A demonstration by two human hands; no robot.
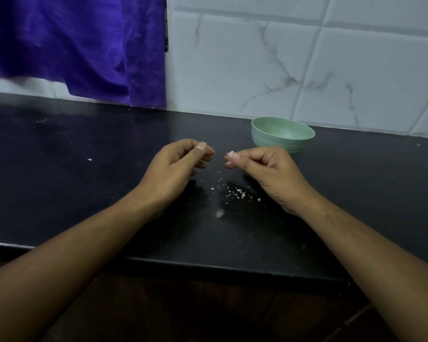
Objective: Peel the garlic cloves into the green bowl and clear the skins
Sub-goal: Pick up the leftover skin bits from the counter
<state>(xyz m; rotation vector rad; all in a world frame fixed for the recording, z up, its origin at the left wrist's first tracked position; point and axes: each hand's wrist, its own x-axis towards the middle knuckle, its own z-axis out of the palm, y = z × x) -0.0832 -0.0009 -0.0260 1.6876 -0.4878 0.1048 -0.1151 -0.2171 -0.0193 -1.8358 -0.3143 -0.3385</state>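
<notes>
Forearms: both are seen nearest the lens, stretched in from the bottom corners over the front edge of the black counter (72, 181).
Left hand (181, 164): held just above the counter, fingers curled in, thumb laid against the forefinger; whether anything is pinched there cannot be told.
Right hand (265, 166): fingers curled, and a pale scrap (231, 153) is nipped between thumb and fingertips, pointed at the left hand across a small gap.
Pale scrap: too small to be called skin or clove.
Green bowl (269, 140): set upright at the back of the counter, near the tiled wall (307, 58), just behind the right hand.
Bowl contents: only the far inner wall is shown, plain green; the bottom is hidden by the near rim, and the foot is covered by the right hand's knuckles.
Skin flakes (235, 192): scattered on the counter below and between the two hands, tiny and white.
Stray flake (89, 159): left alone, well off to the left of the left hand.
Purple cloth (84, 45): hung down at the upper left, cut off by the frame.
Below the counter: darkness, little made out.
</notes>
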